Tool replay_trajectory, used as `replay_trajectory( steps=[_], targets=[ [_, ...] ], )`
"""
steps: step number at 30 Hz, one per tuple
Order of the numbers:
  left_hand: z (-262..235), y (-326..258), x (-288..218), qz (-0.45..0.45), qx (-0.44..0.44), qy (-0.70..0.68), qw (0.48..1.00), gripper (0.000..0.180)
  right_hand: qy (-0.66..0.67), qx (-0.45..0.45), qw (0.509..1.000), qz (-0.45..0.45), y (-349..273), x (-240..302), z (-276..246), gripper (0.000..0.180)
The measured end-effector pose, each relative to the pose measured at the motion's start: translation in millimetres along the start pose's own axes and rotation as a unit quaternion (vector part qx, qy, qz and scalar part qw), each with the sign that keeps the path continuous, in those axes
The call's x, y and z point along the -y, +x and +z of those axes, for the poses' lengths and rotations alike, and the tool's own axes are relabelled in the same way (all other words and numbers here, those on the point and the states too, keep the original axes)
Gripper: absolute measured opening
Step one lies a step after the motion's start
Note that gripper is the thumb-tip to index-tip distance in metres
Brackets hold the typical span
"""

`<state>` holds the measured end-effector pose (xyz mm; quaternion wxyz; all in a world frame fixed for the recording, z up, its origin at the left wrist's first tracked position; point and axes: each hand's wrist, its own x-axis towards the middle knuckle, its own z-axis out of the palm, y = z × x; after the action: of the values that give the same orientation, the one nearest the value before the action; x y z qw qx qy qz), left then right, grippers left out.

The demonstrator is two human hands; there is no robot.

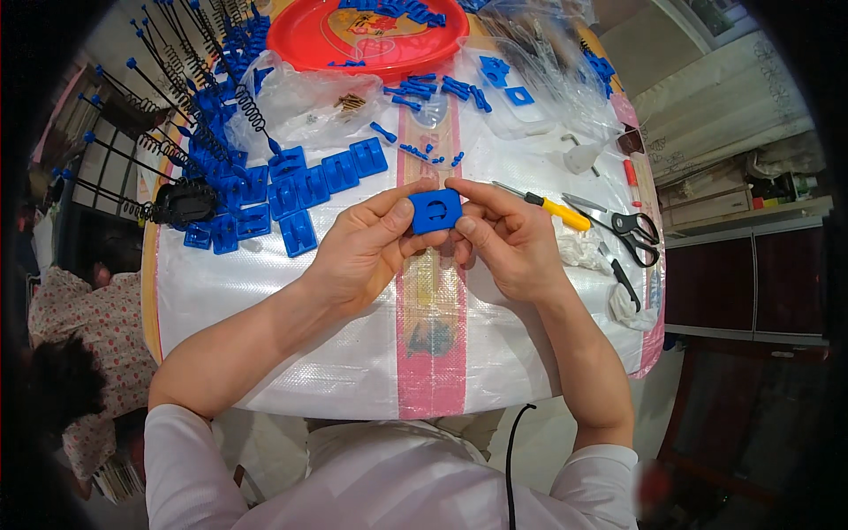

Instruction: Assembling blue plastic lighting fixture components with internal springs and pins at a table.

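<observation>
Over the middle of the table, both my hands grip one small blue plastic block [424,222] with a rounded opening in its face. My left hand [371,231] pinches its left end between thumb and fingers. At the right end, the thumb and fingers of my right hand [508,230] press on it too. Left of my hands lie several blue plastic housings [311,186] in joined rows. Beyond the block are tiny blue pieces [430,154] and longer blue levers [415,88].
A red basin [291,40] with blue parts stands at the back. Screws [351,102] lie on a plastic bag. To the right are a yellow-handled screwdriver [565,214], black scissors [634,228] and a knife [624,281]. Black coiled cords [252,110] rise at the left. Another person [79,331] is at far left.
</observation>
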<state>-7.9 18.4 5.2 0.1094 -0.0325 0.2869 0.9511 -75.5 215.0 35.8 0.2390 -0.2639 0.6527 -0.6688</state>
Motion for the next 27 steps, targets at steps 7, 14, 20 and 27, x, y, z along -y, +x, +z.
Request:
replay_trajectory(
  steps=[7, 14, 20, 27],
  targets=[
    [1.0, -0.2, -0.3, 0.0, 0.0, 0.002, 1.0, 0.041, -0.013, 0.005, 1.0, -0.003, -0.1, 0.7, -1.7, 0.039],
    [4.1, 0.8, -3.6, 0.002, -0.003, 0.0, 1.0, 0.041, 0.0, 0.032, 0.999, 0.003, 1.1, 2.3, -7.4, 0.043],
    [-0.2, 2.7, -2.6, 0.009, 0.001, 0.015, 1.0, 0.042, 0.056, 0.026, 0.998, 0.008, 3.0, -1.7, -8.5, 0.043],
    [4.8, 0.4, -2.3, 0.023, 0.011, 0.018, 1.0, 0.046, 0.037, 0.009, 0.999, -0.003, 1.1, 3.1, -0.8, 0.046]
  ],
)
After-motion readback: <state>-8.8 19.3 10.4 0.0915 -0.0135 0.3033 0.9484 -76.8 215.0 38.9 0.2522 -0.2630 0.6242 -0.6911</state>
